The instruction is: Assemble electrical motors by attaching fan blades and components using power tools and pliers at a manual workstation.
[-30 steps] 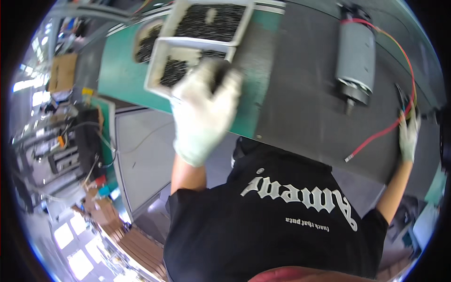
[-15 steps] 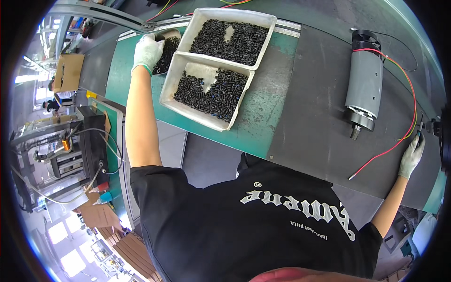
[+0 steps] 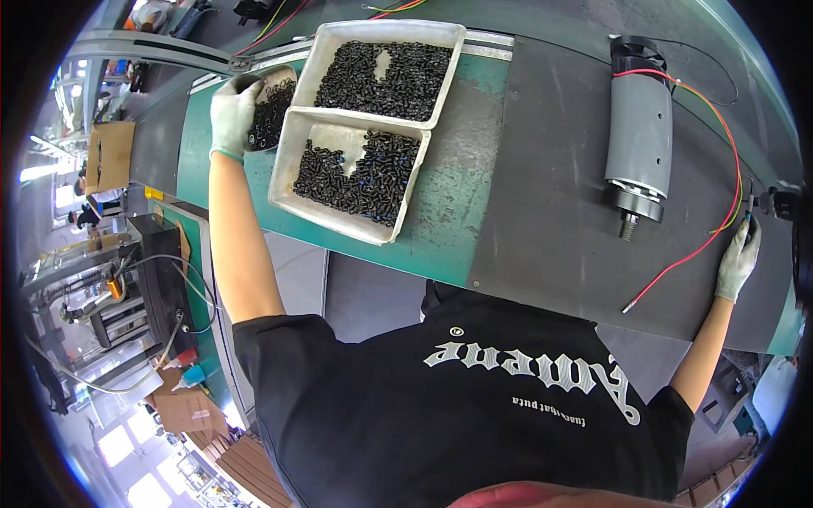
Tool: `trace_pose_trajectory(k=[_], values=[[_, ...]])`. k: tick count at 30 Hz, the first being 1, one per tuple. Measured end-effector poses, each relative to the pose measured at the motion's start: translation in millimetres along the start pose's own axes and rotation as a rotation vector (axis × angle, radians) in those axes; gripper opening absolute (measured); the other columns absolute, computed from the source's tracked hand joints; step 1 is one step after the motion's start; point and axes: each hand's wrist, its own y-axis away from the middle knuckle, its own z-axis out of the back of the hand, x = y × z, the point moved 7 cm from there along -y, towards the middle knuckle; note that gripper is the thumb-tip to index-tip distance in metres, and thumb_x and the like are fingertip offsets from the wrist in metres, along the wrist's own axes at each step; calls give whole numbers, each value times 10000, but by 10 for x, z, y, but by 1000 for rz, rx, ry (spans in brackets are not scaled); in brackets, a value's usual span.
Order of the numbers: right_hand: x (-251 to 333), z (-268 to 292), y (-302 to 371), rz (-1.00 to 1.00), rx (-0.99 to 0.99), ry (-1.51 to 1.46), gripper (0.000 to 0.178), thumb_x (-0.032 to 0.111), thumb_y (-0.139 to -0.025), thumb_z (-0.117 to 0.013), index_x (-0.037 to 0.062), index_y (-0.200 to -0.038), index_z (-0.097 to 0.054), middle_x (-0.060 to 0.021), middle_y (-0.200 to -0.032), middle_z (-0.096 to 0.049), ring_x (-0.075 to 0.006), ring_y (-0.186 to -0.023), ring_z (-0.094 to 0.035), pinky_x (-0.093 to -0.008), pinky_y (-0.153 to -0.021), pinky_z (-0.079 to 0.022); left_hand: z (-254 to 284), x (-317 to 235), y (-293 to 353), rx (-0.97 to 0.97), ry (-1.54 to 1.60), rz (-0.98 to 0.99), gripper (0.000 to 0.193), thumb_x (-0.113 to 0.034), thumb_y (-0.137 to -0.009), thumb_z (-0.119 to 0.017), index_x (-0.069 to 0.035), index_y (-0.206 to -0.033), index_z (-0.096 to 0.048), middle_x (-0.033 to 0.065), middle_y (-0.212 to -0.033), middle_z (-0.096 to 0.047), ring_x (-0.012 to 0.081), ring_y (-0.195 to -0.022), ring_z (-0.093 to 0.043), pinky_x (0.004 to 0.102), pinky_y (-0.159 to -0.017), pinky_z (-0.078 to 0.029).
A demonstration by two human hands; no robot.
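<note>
My left hand (image 3: 233, 116), in a white glove, is at the left edge of a small oval metal dish (image 3: 292, 74) full of thin black rings (image 3: 271, 112). Its fingers are curled together, and what they hold, if anything, is hidden. Far to the right, my gloved right hand (image 3: 738, 262) is closed on a thin tool (image 3: 749, 203) with a slim metal end; its exact kind is unclear. Beside the dish stand two white plastic trays, a far one (image 3: 453, 72) and a near one (image 3: 284, 161), both holding many small black cylindrical parts.
A grey cylindrical motor (image 3: 639, 135) with a threaded shaft lies on the dark mat (image 3: 550, 186), its red wire (image 3: 690, 254) curving toward my right hand. A dark fixture (image 3: 779, 203) stands at the right edge. At left is a machine (image 3: 148, 279) with cables, and an open cardboard box (image 3: 110, 157).
The whole view has shifted slightly. My left hand has drawn a little to the left, off the rings toward the dish's edge. The right hand keeps its hold on the thin tool.
</note>
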Motion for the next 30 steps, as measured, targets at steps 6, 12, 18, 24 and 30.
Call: trace_pose_trajectory(k=[6,12,18,24,30], values=[[0,37,7,12,-23,-17,465,374,-1021,-467,5,-1290,-552,-187,-1227,-611,-308,-1140,-578,-373,-981,-432,57,7,235,52,313,204,171,-164,-894,-682,-11,-972,-672,50,-793,-673,74,-659,-582,217,-586,-448],[20,34,32,21,-19,-57,452,355,-1022,-474,2,-1293,-549,-181,-1221,-616,-302,-1135,-584,-365,-977,-435,-50,-28,349,55,739,251,159,-72,-917,-643,13,-1042,-595,83,-853,-671,118,-664,-604,222,-609,-504],[54,48,33,-3,-22,-48,447,345,-1022,-481,1,-1297,-549,-182,-1216,-620,-292,-1130,-588,-359,-974,-439,-73,13,321,104,852,210,152,-27,-925,-608,5,-1069,-572,110,-949,-646,147,-727,-624,263,-676,-533],[130,61,7,9,-58,-39,463,361,-1017,-493,-7,-1292,-553,-166,-1180,-630,-266,-1093,-595,-344,-957,-443,-8,-88,498,102,875,196,193,-44,-928,-605,-5,-1117,-615,68,-923,-638,129,-753,-606,254,-688,-515],[246,363,165,-231,-88,-571,373,198,-966,-620,15,-1289,-580,19,-1041,-592,-67,-884,-532,-212,-818,-452,-8,-1545,901,95,856,11,226,-77,-920,-627,42,-1111,-605,55,-883,-655,88,-698,-547,209,-659,-447]])
